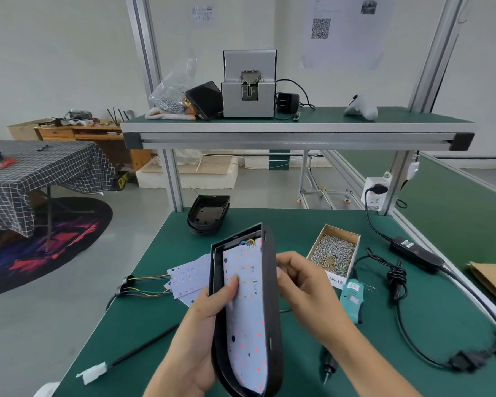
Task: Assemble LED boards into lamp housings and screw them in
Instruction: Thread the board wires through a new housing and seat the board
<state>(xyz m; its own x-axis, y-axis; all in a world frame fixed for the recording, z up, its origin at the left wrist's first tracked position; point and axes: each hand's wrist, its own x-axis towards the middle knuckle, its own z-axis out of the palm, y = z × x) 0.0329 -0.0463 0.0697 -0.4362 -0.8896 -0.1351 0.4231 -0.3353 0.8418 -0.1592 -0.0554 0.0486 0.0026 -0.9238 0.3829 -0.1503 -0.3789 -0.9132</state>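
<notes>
Seating the board. The left hand (pixel 205 319) grips the near-left rim of the black lamp housing (pixel 269 285), held tilted above the green bench (pixel 384 353), its thumb pressing the white LED board (pixel 248 325) into the cavity. The right hand (pixel 301 279), fingers curled, supports the housing's right wall from behind. To do this well, press the board flat until its edges sit inside the rim, keeping the coloured leads at the far end untrapped. The electric screwdriver (pixel 328 365) lies near right; spare boards (pixel 188 277) left; the screw box (pixel 334 252) right; an empty housing (pixel 208 214) farther off.
</notes>
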